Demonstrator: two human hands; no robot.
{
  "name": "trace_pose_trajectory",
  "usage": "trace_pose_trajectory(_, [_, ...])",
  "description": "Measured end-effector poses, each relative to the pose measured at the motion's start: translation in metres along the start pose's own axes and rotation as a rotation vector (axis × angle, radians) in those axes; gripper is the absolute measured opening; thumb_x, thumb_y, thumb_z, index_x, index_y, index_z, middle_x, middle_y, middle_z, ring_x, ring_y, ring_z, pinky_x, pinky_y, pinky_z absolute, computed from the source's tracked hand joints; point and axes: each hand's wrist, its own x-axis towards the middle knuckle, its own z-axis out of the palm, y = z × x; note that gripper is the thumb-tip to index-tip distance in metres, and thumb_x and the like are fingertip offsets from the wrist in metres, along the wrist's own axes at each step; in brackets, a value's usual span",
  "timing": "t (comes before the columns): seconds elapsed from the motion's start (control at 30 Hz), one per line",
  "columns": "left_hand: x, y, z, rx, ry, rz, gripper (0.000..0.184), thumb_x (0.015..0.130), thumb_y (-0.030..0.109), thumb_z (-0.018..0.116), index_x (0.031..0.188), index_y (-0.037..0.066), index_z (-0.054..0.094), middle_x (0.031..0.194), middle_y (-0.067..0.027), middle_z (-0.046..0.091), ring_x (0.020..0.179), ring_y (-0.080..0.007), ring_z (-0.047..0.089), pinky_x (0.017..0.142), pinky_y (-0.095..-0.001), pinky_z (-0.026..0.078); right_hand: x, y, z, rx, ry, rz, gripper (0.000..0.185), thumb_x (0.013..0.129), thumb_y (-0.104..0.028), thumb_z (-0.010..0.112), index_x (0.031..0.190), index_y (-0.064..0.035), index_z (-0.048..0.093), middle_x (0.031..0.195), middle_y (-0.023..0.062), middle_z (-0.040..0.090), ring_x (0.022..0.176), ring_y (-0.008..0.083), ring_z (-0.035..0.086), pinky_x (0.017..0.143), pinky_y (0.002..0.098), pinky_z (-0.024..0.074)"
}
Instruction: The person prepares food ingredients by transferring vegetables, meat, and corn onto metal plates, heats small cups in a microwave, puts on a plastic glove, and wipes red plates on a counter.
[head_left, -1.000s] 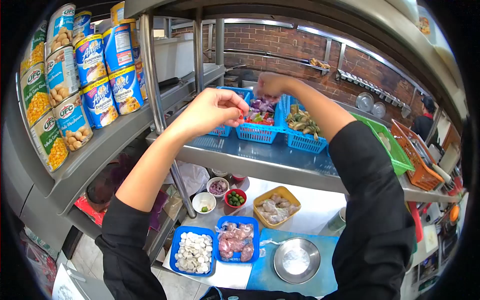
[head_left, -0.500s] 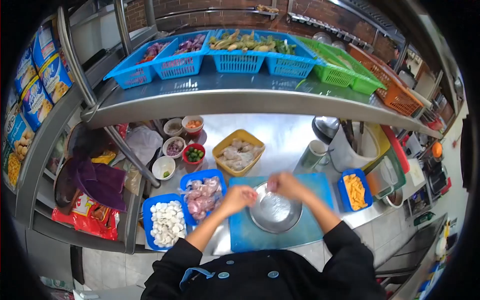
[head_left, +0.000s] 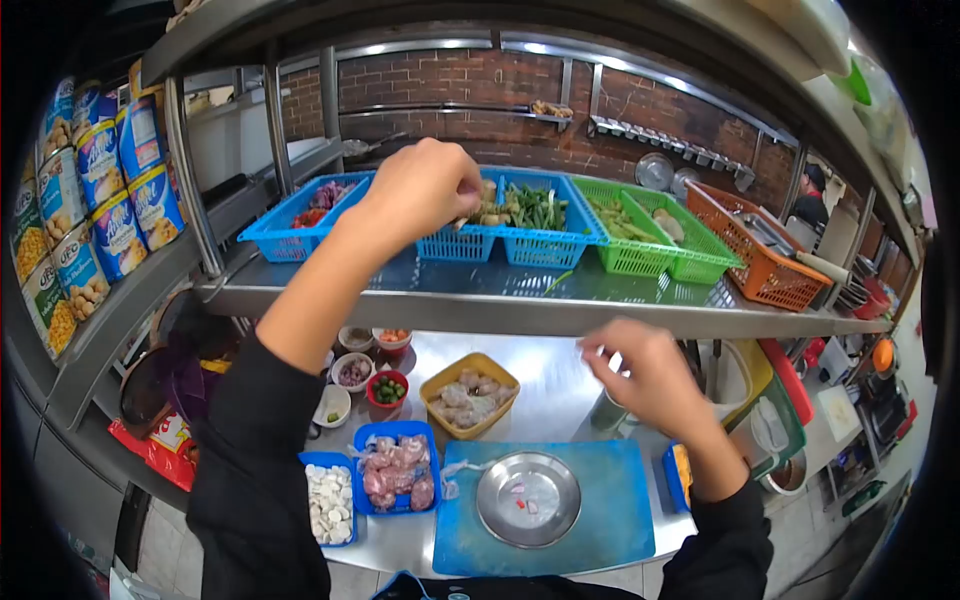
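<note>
My left hand [head_left: 428, 190] is raised to the upper shelf, over the blue plastic baskets [head_left: 455, 247]. Its fingers curl down beside the knobbly root pieces [head_left: 489, 211]; the fingertips are mostly hidden, so what they grip is unclear. Lower on the right, my right hand [head_left: 645, 365] hovers in front of the shelf edge, thumb and fingers apart, holding nothing visible. A round metal bowl [head_left: 548, 482] rests on the blue cutting board [head_left: 615, 500], with a few small reddish pieces inside. Touching the board's left side is a thin clear plastic bag [head_left: 452, 480].
Blue tubs of bagged meat [head_left: 395, 465] and sliced white pieces [head_left: 330, 500] stand left of the board. Behind it are a yellow tub [head_left: 470, 432] and small bowls [head_left: 387, 388]. The steel shelf [head_left: 480, 312] crosses above the counter. A person [head_left: 810, 200] is far right.
My left hand has risen from beside the bowl to the upper-shelf baskets. The right hand has lifted away from the bowl to the upper right. The view has tilted upward.
</note>
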Motion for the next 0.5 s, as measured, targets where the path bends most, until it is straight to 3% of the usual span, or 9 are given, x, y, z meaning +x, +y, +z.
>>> trace_pose_trajectory(0.07, [0.018,-0.013,0.010,0.017,-0.440,-0.096,0.019,0.064,0.016,0.070,0.079,0.005,0.069,0.076,-0.0143,0.065,0.072,-0.0292,0.064,0.067,-0.0365,0.050,0.034,-0.011,-0.032,-0.065,0.086,-0.112,0.010,0.078,-0.009,0.060,0.082,-0.0013,0.064,0.077,0.0146,0.062,0.066,0.0281,0.061,0.061,0.0356,0.0478])
trace_pose_trajectory(0.17, [0.031,-0.009,0.017,0.177,-0.534,-0.114,0.016,0.063,0.015,0.068,0.073,0.003,0.067,0.072,-0.0142,0.065,0.070,-0.0275,0.064,0.066,-0.0359,0.050,0.081,-0.007,-0.062,-0.113,0.126,-0.144,0.011,0.077,-0.010,0.060,0.079,-0.0003,0.064,0.075,0.0157,0.063,0.068,0.0288,0.062,0.062,0.0361,0.0480])
trace_pose_trajectory(0.3, [0.044,-0.015,0.002,-0.055,-0.502,-0.115,0.016,0.065,0.014,0.066,0.074,0.002,0.066,0.071,-0.0145,0.064,0.069,-0.0248,0.064,0.067,-0.0337,0.050,0.148,0.018,-0.081,-0.314,0.066,-0.181,0.016,0.077,-0.014,0.059,0.081,0.0003,0.065,0.076,0.0161,0.064,0.070,0.0277,0.063,0.065,0.0361,0.0487])
trace_pose_trajectory(0.37, [0.042,-0.017,-0.008,-0.267,-0.268,-0.168,0.016,0.070,0.011,0.062,0.081,0.000,0.062,0.073,-0.0113,0.063,0.068,-0.0189,0.061,0.066,-0.0292,0.048,0.181,0.031,-0.076,-0.356,0.040,-0.195,0.017,0.077,-0.015,0.060,0.083,0.0002,0.065,0.076,0.0152,0.064,0.069,0.0255,0.062,0.066,0.0343,0.0487])
trace_pose_trajectory(0.43, [0.028,-0.011,-0.013,-0.463,-0.032,-0.279,0.015,0.075,0.010,0.062,0.085,0.000,0.058,0.075,-0.0076,0.062,0.069,-0.0132,0.059,0.066,-0.0252,0.047,0.214,0.045,-0.060,-0.430,-0.045,-0.159,0.018,0.076,-0.016,0.059,0.083,-0.0017,0.066,0.079,0.0158,0.065,0.073,0.0290,0.063,0.069,0.0376,0.0494])
trace_pose_trajectory(0.5, [-0.003,0.022,-0.028,-0.666,-0.112,-0.281,0.014,0.078,0.011,0.063,0.085,0.001,0.056,0.074,-0.0043,0.060,0.069,-0.0092,0.057,0.065,-0.0235,0.047,0.244,0.051,-0.028,-0.490,-0.139,-0.110,0.018,0.076,-0.015,0.057,0.087,-0.0045,0.067,0.084,0.0155,0.065,0.079,0.0308,0.063,0.074,0.0396,0.0490])
